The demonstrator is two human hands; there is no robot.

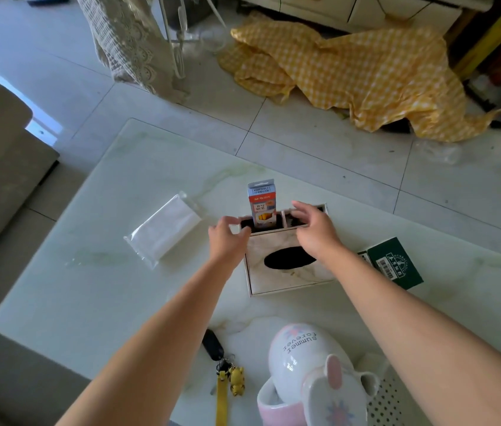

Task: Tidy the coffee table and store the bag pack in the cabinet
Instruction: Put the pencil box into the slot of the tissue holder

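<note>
- Resting on the glossy marble worktop (95, 229), a square marble-pattern organiser box (286, 273) with oval slot.
- Left hand (227, 238) and right hand (315, 230), fingers spread, holding nothing, at its 12 o'clock compartments.
- Upright carton (261, 206) inside the left compartment.
- Bag pack not visible.

Plenty of bare coffee table (95, 272) is left open on the left and far side. The middle is blocked by the organizer box (286, 269), with an upright carton (262, 207) stuck in its back slot. The near edge is crowded by keys (221, 361) and a teapot (313, 364).
</note>
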